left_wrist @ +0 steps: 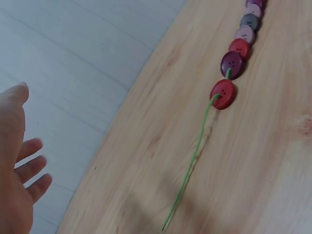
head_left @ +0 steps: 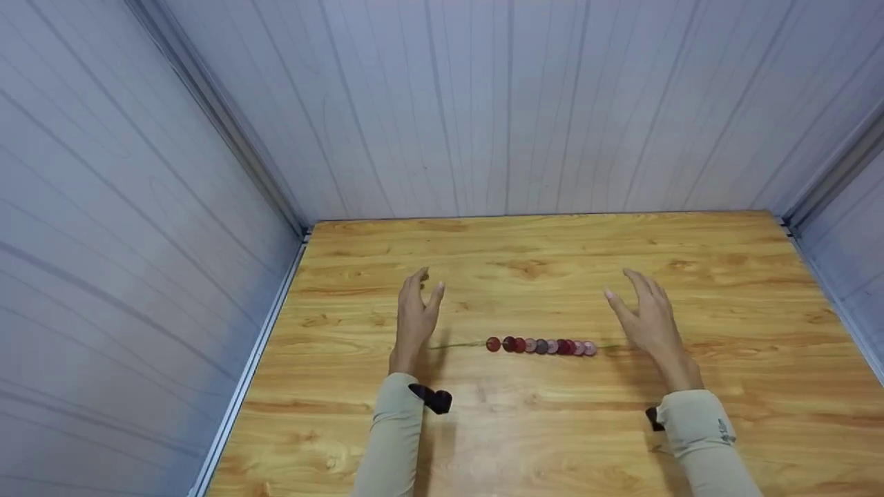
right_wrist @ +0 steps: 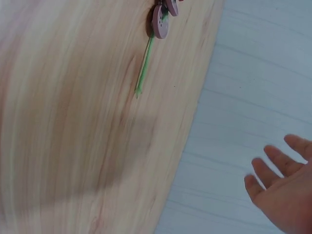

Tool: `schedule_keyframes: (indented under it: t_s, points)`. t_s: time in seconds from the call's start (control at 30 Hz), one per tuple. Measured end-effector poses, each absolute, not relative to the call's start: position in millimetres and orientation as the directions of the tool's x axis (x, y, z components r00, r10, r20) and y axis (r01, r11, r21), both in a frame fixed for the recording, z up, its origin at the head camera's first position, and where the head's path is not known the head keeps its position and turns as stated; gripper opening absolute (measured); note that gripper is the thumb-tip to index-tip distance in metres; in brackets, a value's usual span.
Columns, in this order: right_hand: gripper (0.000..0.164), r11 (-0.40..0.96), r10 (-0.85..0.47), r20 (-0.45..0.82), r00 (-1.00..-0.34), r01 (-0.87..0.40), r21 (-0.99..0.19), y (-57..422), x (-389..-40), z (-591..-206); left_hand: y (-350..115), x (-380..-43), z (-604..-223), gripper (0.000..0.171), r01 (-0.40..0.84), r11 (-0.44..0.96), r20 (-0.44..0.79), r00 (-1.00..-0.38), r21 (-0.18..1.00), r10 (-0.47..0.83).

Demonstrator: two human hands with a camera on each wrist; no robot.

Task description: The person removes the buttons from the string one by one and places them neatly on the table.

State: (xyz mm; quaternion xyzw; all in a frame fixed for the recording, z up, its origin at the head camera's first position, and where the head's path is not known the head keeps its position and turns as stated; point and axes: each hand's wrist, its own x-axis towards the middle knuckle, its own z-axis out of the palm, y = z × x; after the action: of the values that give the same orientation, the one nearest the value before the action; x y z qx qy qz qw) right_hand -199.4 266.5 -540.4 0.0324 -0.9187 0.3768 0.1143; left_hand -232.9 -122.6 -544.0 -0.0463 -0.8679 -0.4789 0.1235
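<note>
A row of several buttons (head_left: 542, 346) in red, dark purple, pink and grey lies on the table, threaded on a green string (left_wrist: 189, 170). At the left end a red button (left_wrist: 224, 94) sits slightly apart from the others, the string coming out through its hole. A pink button (right_wrist: 160, 22) ends the row on the right, with a short green tail beyond it. My left hand (head_left: 416, 316) hovers past the string's left end, fingers relaxed and holding nothing. Past the other end, my right hand (head_left: 650, 324) is raised with its fingers spread, also holding nothing.
The wood-grain table (head_left: 525, 428) spreads under both hands. White panel walls (head_left: 469, 103) enclose it at the back and sides, with metal edging (head_left: 255, 359) along the left. A dark wrist camera (head_left: 434, 399) is strapped on the left sleeve.
</note>
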Motion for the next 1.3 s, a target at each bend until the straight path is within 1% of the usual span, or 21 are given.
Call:
schedule_keyframes:
  t_s: [0.1,0.23,0.5,0.73,0.83,0.97,1.13,1.3]
  points:
    - [0.061,0.680,-0.001,0.215,-0.977,-0.158,-0.716,269,-197,-545,-130,-233,-546,0.041,0.164,0.459,0.194,-0.981,0.873,-0.019]
    - [0.055,0.626,-0.025,0.204,-0.979,-0.174,-0.760,272,-193,-552,-137,-232,-551,0.034,0.100,0.424,0.103,-0.995,0.900,0.015]
    - [0.047,0.556,-0.046,0.178,-0.983,-0.173,-0.813,279,-189,-565,-148,-223,-564,0.030,0.033,0.422,0.010,-0.998,0.906,0.055]
    - [0.043,0.568,-0.068,0.122,-0.990,-0.139,-0.811,287,-184,-578,-154,-214,-575,0.026,-0.024,0.429,-0.066,-0.994,0.903,0.084]
    - [0.043,0.577,-0.080,0.095,-0.992,-0.124,-0.807,289,-183,-584,-155,-212,-578,0.024,-0.039,0.440,-0.093,-0.991,0.897,0.101]
    - [0.043,0.584,-0.090,0.061,-0.994,-0.102,-0.805,290,-182,-590,-156,-209,-583,0.021,-0.026,0.472,-0.099,-0.986,0.881,0.131]
    - [0.041,0.595,-0.100,0.020,-0.995,-0.076,-0.800,292,-180,-594,-157,-207,-590,0.017,-0.041,0.505,-0.122,-0.984,0.862,0.129]
    - [0.037,0.631,-0.108,-0.004,-0.994,-0.065,-0.773,293,-179,-597,-157,-208,-595,0.012,-0.030,0.625,-0.107,-0.990,0.780,0.087]
